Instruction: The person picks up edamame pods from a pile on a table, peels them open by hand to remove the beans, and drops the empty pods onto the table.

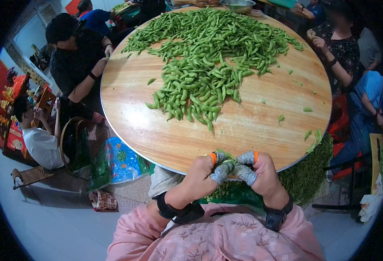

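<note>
At the near edge of the table (126,100) we see the left hand (200,176) and the right hand (267,174) drawn close together, knuckles almost meeting. Between them sits one pod (225,154). Only a short, bright green piece of it shows above the fingers. The rest is hidden in the grip, so we cannot tell its whole shape.

Both hands are closed on it. The left fingertips (222,172) and the right ones pinch it from either side, with the thumbs pressed in on top. The fingers wear grey knitted caps (246,174) and the thumbs orange ones (212,157). Each wrist carries a black band (180,212), and pink flowered sleeves (226,239) lie below.

The pod is held just over the table's rim, well apart from the pile (204,65). This is a broad heap of similar green pods, long and slightly curved, spreading from the middle of the round wooden top to its far edge. A few strays (307,109) lie on the bare wood to the right.

A metal bowl (238,5) stands at the far rim. Under the near right rim we make out a dense green mass (307,174), too blurred to name. A person in black (76,56) leans at the left edge. Another person in a dark patterned dress (341,50) sits at the right with a hand raised near the rim. A third person, in white (41,145), sits low on the left, away from the table.
</note>
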Motion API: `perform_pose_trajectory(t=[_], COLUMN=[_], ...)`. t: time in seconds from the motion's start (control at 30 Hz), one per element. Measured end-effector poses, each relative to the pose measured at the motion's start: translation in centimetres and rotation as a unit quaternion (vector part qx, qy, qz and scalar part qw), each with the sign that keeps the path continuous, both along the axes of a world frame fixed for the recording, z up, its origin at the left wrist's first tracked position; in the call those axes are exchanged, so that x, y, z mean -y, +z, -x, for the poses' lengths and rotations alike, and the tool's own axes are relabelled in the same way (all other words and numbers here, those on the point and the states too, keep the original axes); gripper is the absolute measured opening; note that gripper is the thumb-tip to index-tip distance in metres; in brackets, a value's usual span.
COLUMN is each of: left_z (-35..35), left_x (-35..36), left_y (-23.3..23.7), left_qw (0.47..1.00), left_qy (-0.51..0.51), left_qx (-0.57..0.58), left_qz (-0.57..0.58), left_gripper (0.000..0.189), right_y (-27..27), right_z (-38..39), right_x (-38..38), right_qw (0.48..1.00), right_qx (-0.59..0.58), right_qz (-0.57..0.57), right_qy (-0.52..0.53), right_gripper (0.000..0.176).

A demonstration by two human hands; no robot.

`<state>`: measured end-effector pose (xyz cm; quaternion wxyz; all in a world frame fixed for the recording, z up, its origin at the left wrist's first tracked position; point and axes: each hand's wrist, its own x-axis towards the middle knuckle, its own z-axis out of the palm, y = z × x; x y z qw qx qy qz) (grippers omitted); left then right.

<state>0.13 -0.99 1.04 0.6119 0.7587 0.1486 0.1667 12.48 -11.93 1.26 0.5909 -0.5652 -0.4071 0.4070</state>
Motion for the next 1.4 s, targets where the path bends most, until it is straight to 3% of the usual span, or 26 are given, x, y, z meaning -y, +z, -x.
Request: perform_pose_trajectory(t=[0.17,0.2,0.33,0.43,0.5,0.87,0.93,1.0,1.07,1.13,1.2,1.23,1.27,1.37,1.4], left_z=[-0.4,-0.4,-0.5,-0.3,-0.3,0.0,0.7,0.5,0.1,-0.5,-1.0,-1.1,-1.1,-1.2,-1.2], left_x=[0.3,0.2,0.5,0.3,0.3,0.5,-0.2,-1.2,-1.9,-1.4,-1.2,-1.6,-1.4,-0.4,-0.4], left_y=[0.4,0.6,-0.1,-0.5,0.2,-1.7,-1.6,-1.8,-1.5,-0.5,0.5,-0.2,0.1,0.5,0.1], left_qw=[0.998,0.999,0.998,0.998,0.999,0.995,0.968,0.961,0.963,0.956,0.928,0.936,0.936,0.929,0.946], left_qy=[0.04,0.028,0.036,0.029,0.014,0.04,0.106,0.121,0.056,0.047,-0.101,-0.162,-0.164,-0.102,-0.052], left_qx=[-0.015,-0.01,-0.032,-0.026,-0.017,0.038,-0.013,-0.022,-0.029,-0.062,-0.136,-0.147,-0.147,-0.116,-0.08], left_qz=[-0.049,-0.041,0.034,0.051,0.049,0.086,0.228,0.249,0.263,0.282,0.333,0.274,0.273,0.337,0.308], left_gripper=[0.013,0.014,0.014,0.012,0.012,0.022,0.02,0.018,0.033,0.033,0.038,0.035,0.035,0.027,0.02], right_y=[1.7,2.0,1.1,1.0,0.4,0.3,0.7,1.4,1.4,1.1,0.9,0.9,1.3,1.8,1.3], right_z=[-0.2,-0.2,-0.1,0.1,-0.2,-1.4,-2.4,-3.1,-4.0,-4.5,-5.0,-5.1,-5.3,-5.6,-5.5], right_x=[0.2,0.2,0.0,0.1,0.1,0.8,1.4,1.9,2.1,1.9,1.8,1.7,1.7,1.6,1.3], right_qw=[0.992,0.985,0.985,0.989,0.999,0.999,1.0,0.996,0.994,0.978,0.978,0.977,0.978,0.99,0.992], right_qx=[0.121,0.169,0.174,0.145,0.018,0.027,0.027,-0.084,-0.081,-0.152,-0.15,-0.149,-0.149,-0.042,0.091], right_qz=[0.015,0.019,0.0,-0.007,0.025,0.005,-0.002,0.026,0.02,0.006,0.028,0.05,0.049,0.081,0.072], right_qy=[-0.013,-0.019,-0.004,-0.021,-0.022,-0.017,-0.009,0.035,0.073,0.141,0.141,0.141,0.139,0.107,-0.055], right_gripper=[0.007,0.008,0.009,0.008,0.008,0.007,0.008,0.008,0.009,0.011,0.012,0.013,0.013,0.012,0.012])
